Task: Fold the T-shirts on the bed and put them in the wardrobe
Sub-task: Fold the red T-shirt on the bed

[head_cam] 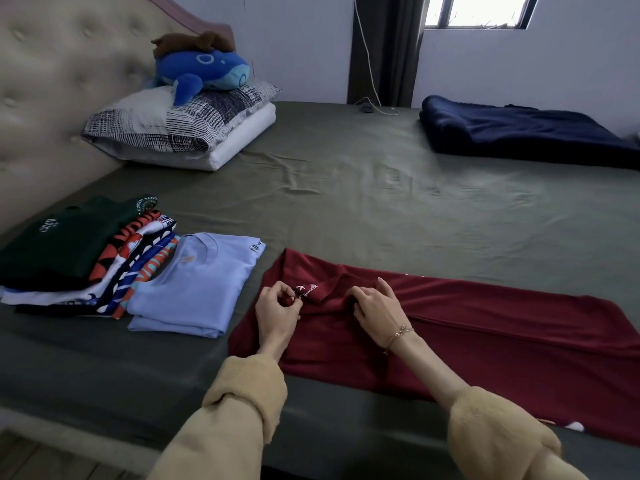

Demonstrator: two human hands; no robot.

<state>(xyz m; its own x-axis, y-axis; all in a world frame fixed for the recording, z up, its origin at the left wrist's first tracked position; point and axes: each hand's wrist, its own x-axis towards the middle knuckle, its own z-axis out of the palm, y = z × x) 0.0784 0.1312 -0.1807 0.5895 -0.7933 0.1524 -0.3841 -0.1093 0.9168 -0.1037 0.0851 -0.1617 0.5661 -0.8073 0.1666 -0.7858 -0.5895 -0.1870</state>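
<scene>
Near the bed's front edge lay the maroon T-shirt (485, 327), its long axis running left to right, collar end toward the left — its right end cut off by the frame. The left hand (277, 311) pinched cloth near the small white print; the right hand (375, 308) gripped a bunched fold. Just left sat a folded light-blue T-shirt (194, 289) and a stack of folded shirts (69, 251). Bare green sheet (381, 202) spread beyond.

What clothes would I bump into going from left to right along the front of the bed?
Pile of folded T-shirts → folded light blue T-shirt → dark red T-shirt, which the left hand and right hand both grip.
</scene>
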